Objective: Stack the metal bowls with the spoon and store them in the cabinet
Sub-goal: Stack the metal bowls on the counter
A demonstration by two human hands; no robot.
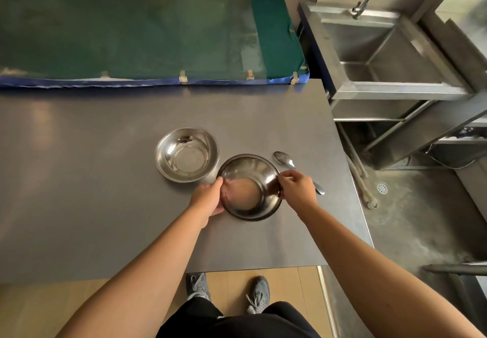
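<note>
Two metal bowls are on the grey steel table (105, 179). The near bowl (250, 187) is gripped at its rim on both sides: my left hand (209, 198) holds the left edge and my right hand (296, 188) pinches the right edge. It looks slightly tilted; I cannot tell if it is off the table. The far bowl (187, 154) sits upright to the upper left, almost touching the near one. A metal spoon (283, 159) lies to the right, its handle partly hidden behind my right hand.
A green mat with a blue edge (131, 34) borders the table's far side. A steel sink (390, 53) stands at the right beyond a gap. The table's right edge is close to the spoon. My feet (229, 293) stand below the near edge.
</note>
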